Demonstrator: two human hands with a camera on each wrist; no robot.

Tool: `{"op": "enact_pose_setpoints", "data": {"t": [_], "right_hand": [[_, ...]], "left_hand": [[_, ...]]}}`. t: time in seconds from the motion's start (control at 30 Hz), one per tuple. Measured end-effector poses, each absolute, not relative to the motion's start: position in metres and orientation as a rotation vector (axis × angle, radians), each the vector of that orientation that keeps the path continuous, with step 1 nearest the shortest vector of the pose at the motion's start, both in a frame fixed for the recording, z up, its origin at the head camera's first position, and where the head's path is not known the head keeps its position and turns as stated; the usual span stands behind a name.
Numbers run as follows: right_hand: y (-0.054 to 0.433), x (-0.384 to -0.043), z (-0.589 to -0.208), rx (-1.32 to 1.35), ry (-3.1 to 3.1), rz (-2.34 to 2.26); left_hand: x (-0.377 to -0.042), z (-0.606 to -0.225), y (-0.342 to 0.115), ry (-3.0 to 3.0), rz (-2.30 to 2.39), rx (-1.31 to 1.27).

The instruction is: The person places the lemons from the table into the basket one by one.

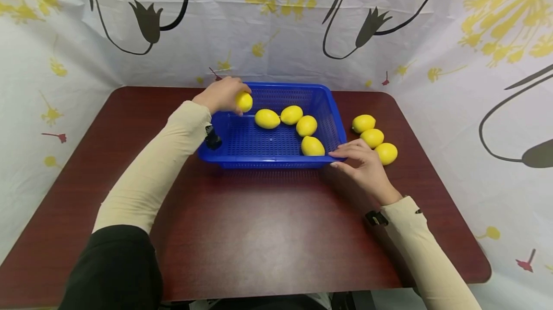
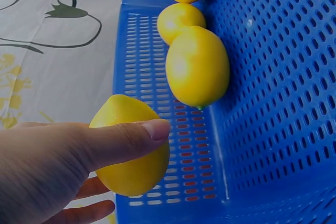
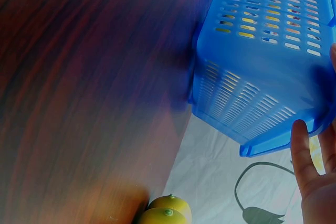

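Observation:
My left hand (image 1: 221,95) holds a lemon (image 1: 244,102) over the back left corner of a blue plastic basket (image 1: 263,159). The left wrist view shows the thumb lying across this lemon (image 2: 131,174), with fingers behind it. Several more lemons (image 1: 267,119) sit inside the basket, along its back and right side. At the basket's front right corner, my right hand (image 1: 365,168) grips the rim, fingers on top and thumb below. In the right wrist view only part of that hand (image 3: 317,187) shows beside the basket's perforated wall (image 3: 252,51).
Three lemons (image 1: 372,138) lie in a row on the brown table (image 1: 268,233), right of the basket. A white cloth (image 1: 281,36) with yellow and grey flower prints hangs behind the table and at its sides.

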State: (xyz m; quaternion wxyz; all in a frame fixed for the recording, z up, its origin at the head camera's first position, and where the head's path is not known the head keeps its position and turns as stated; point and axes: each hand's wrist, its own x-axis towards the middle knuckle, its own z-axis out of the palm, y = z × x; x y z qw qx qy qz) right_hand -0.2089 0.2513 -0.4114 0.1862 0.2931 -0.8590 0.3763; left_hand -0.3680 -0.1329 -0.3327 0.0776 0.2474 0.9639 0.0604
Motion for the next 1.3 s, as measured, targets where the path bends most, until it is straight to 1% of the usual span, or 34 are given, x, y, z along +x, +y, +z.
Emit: {"op": "enact_pose_setpoints", "data": {"t": [0.5,1.3], "right_hand": [[0.252,-0.209,-0.410,0.830,-2.421,1.070],[0.252,-0.210,-0.412,0.828,-2.422,1.057]], "left_hand": [[-0.377,-0.353,-0.131,2.827,0.206,0.755],[-0.375,-0.370,-0.121,2.809,0.090,0.761]]}}
